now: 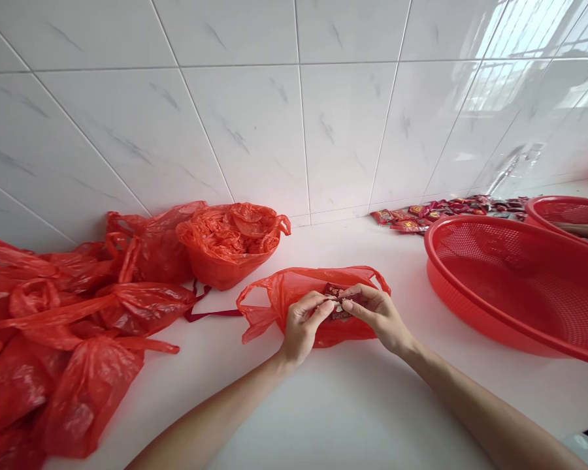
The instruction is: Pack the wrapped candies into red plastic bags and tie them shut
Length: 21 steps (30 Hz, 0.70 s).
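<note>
A red plastic bag [294,287] lies open on the white table in front of me, its handle loops spread to both sides. Inside its mouth shows a dark red printed packet [340,314]. Over this packet my left hand [306,320] pinches with thumb and forefinger. Close beside it, my right hand [375,316] pinches in the same way, the fingertips nearly meeting. Something small and pale shows between the fingertips, too small to name. A dark red ribbon [215,314] runs out from the bag's left side across the table.
Several tied red plastic bags [93,385] are heaped at the left. Behind them, near the tiled wall, stands a bag stuffed with crumpled red bags [230,251]. Small red packets [411,225] lie along the wall. A large red basket [500,333] and a second basket [568,207] stand at right.
</note>
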Each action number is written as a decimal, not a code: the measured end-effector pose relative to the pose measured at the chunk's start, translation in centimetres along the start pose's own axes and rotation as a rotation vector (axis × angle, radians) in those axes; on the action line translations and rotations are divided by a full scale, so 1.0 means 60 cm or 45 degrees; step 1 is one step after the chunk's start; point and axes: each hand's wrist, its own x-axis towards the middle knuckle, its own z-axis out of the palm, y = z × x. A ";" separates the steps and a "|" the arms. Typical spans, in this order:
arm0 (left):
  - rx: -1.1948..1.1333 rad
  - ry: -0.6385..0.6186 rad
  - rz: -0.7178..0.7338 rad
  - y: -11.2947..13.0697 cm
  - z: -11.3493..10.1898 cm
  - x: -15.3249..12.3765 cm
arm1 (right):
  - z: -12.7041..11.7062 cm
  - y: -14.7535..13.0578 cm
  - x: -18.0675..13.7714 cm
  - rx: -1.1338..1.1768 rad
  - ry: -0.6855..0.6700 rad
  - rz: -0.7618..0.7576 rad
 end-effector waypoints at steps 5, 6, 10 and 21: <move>-0.014 -0.013 -0.032 0.001 0.000 0.001 | -0.002 0.004 0.001 0.090 -0.029 0.036; -0.011 -0.015 -0.042 0.002 0.000 0.001 | -0.002 0.004 0.001 0.100 -0.027 0.043; -0.010 -0.007 -0.072 0.004 0.001 0.001 | -0.003 0.004 0.002 0.119 -0.012 0.063; -0.017 -0.025 -0.103 0.006 0.001 0.001 | -0.004 0.006 0.000 0.153 -0.007 0.100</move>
